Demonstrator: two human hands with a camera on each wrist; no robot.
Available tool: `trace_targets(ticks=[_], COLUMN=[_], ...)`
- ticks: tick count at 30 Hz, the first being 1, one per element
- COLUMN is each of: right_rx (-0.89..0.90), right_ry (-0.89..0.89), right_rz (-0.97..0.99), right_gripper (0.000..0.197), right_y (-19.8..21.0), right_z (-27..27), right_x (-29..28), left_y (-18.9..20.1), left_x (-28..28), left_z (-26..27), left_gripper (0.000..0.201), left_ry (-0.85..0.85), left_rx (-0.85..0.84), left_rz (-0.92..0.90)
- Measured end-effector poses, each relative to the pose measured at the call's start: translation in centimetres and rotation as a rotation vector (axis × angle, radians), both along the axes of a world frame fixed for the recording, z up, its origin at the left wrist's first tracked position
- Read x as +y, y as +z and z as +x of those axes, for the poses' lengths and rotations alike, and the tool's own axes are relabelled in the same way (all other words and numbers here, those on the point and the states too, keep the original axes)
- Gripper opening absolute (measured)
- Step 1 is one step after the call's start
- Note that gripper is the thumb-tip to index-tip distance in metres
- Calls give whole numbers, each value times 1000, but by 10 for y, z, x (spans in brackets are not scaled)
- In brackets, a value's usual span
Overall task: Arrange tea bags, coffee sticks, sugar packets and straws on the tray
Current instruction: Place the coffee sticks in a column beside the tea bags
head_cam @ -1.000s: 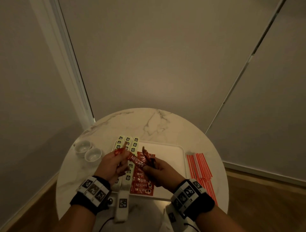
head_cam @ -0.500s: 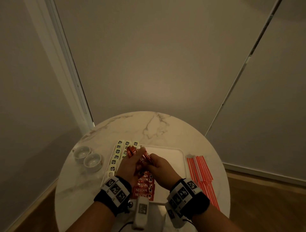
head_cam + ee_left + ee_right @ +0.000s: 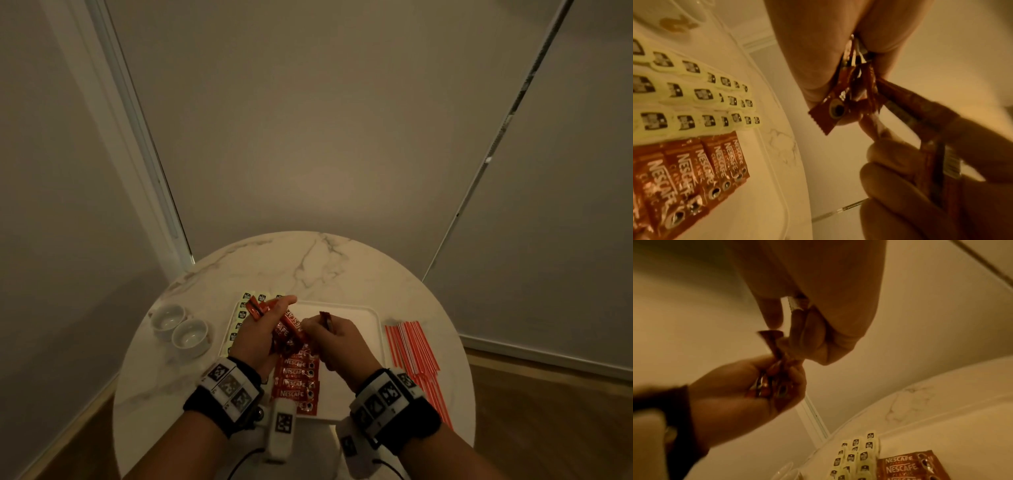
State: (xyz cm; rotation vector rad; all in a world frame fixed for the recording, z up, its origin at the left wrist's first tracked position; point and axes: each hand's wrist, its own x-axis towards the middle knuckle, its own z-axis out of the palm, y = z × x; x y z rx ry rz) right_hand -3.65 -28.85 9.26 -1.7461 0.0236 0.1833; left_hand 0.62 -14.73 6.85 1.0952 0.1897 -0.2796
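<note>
Above the white tray [image 3: 363, 313], my left hand [image 3: 274, 315] grips a bundle of red coffee sticks [image 3: 258, 307]. My right hand [image 3: 313, 325], close beside it, pinches one coffee stick [image 3: 327, 320] of its own and touches the bundle's end. The left wrist view shows the bundle [image 3: 851, 91] fanned out between my fingers. A row of red coffee sticks [image 3: 298, 380] lies on the tray below my hands. Pale yellow packets [image 3: 241, 315] lie in rows along the tray's left side. Red-and-white straws [image 3: 414, 349] lie on the table, right of the tray.
Two small white cups [image 3: 190, 335] stand on the round marble table [image 3: 308, 260], left of the tray. The tray's right half is bare. Walls stand close behind the table, and wooden floor shows on both sides.
My left hand has moved right and forward with the bundle, over the tray. Both hands met above the row of sticks, and the right hand now holds its stick more upright.
</note>
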Motion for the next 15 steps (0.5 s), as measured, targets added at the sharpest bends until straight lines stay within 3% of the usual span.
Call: trace_targets(ticks=[7, 15], right_rx=[73, -20], right_ry=[37, 164], right_rz=[53, -118], right_gripper=[9, 24], right_y=[-5, -17], right_z=[5, 4], right_x=[0, 4], left_y=[-2, -18], left_x=[-2, 6], left_z=[-7, -4], left_gripper=[28, 23], left_ry=[-13, 56], left_rx=[-3, 27], left_rz=[45, 138])
